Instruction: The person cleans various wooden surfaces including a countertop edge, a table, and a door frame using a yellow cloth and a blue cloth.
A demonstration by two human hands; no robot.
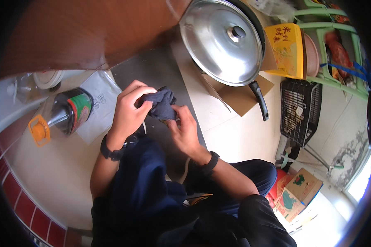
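Note:
Between my two hands is a bunched-up dark grey cloth point(162, 106), held above a dark strip of floor point(142, 72). My left hand point(126, 106) grips its left side, with the thumb and fingers pinching a fold. On the lower right, my right hand point(185, 129) pinches the cloth's edge between thumb and fingers. Something small and yellowish peeks out under the cloth beside the right fingertips, too hidden to name. Both wrists wear black bands. My knees in dark trousers point(139, 166) are bent below the hands.
A black-handled pan under a steel lid point(216, 46) rests on an open cardboard box point(244, 95). Leftward lies a large orange-capped bottle point(71, 111) beside a clear plastic bag point(100, 92). A brown panel point(65, 34) borders the top left. Rightward are a black crate point(300, 111) and a printed carton point(298, 194).

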